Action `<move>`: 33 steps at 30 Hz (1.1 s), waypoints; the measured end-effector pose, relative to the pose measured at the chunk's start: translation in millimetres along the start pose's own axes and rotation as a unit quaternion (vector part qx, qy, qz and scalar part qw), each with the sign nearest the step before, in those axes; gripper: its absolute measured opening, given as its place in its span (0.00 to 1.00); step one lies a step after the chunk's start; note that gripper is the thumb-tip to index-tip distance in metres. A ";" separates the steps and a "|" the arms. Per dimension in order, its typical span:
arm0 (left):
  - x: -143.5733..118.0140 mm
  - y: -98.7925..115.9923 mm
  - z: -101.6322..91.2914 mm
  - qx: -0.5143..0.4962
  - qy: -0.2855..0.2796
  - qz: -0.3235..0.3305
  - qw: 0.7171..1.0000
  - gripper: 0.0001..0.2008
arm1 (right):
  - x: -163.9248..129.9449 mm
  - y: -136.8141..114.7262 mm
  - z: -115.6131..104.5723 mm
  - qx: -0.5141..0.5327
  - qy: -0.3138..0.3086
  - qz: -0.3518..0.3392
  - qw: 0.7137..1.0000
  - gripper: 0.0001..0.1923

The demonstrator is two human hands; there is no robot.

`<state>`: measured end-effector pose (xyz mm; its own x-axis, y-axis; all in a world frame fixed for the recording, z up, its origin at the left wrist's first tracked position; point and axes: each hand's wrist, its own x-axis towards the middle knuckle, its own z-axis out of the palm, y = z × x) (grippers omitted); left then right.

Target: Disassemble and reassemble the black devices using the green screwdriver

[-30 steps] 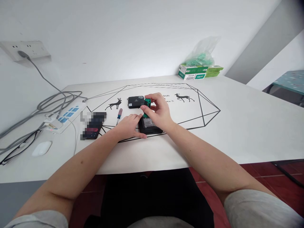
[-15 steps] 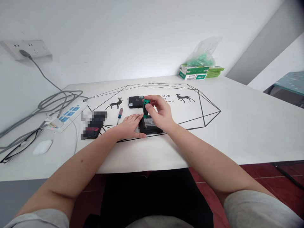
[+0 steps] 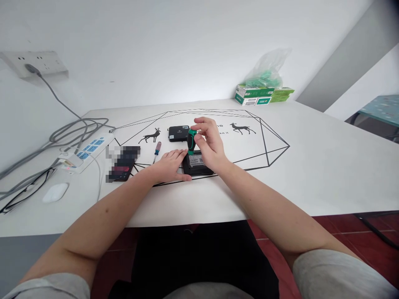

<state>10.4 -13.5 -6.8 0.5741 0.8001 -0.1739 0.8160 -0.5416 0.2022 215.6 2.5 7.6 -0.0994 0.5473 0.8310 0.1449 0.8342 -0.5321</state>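
Observation:
My right hand [image 3: 210, 143] grips a green-and-black screwdriver [image 3: 191, 142] by its handle, thumb and fingers around the upper part. The screwdriver stands almost upright over a flat black device [image 3: 201, 170] with a pale printed label; where its tip meets the device is hard to see. My left hand [image 3: 170, 165] lies with its fingers stretched out against the device's left edge. Behind them sits a black case-like box [image 3: 178, 133] with small stickers. A second screwdriver [image 3: 158, 148], with a reddish and blue handle, rests on the table left of that box.
A phone [image 3: 126, 163], partly pixelated, lies left of my left hand. Farther left are a power strip [image 3: 93, 148], grey cables, glasses [image 3: 26, 192] and a white earbud-like case [image 3: 56, 192]. Green-and-white boxes [image 3: 255, 91] with a plastic bag stand at the back right.
My right hand's fingers have loosened and lifted slightly around the screwdriver handle, showing more of it. My left hand and the black device stay in place.

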 end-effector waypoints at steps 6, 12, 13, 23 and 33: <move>1.6 -3.3 2.1 -0.006 0.011 0.011 1.000 0.60 | -1.0 -2.1 4.0 0.083 -0.033 0.063 0.994 0.18; -0.4 -0.3 -0.7 -0.012 0.009 0.014 1.000 0.60 | -0.8 -6.9 3.9 0.099 -0.033 0.070 0.992 0.23; -0.7 -0.3 -0.7 -0.012 0.009 0.014 1.000 0.60 | -0.8 -7.4 3.4 0.099 -0.034 0.073 0.992 0.24; -1.4 1.3 -1.9 -0.014 0.010 0.013 1.000 0.58 | 2.9 -8.0 -1.2 0.003 -0.039 -0.014 0.999 0.18; -1.6 4.4 -4.4 0.001 -0.012 -0.014 1.000 0.62 | 5.3 -2.3 -8.9 0.022 -0.019 0.013 0.999 0.17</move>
<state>12.7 -16.0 -1.4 0.5532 0.8079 -0.2033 0.8314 -0.5201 0.1957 223.5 2.9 14.7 -0.1326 0.5706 0.8104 0.1042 0.8212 -0.5611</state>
